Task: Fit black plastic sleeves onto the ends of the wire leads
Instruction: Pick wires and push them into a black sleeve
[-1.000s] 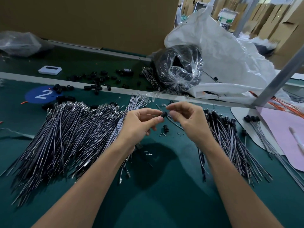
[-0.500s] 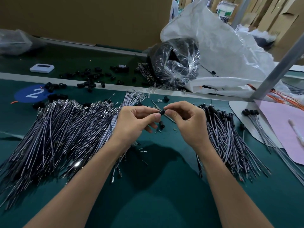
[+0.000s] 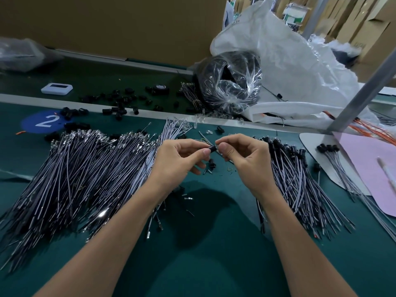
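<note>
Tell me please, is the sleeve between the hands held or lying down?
Held: left hand and right hand pinch the sleeve by its ends.

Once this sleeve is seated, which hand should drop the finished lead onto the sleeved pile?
Probably the right. Both hands pinch the black sleeve, but the right hand sits beside the sleeved pile, while the left hand is over by the bare leads.

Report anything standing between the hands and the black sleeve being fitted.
Nothing visible does. The left hand and right hand both pinch the small black plastic sleeve directly, raised above the green work mat. Their fingertips cover both of its ends, so the joint with the lead cannot be seen.
</note>
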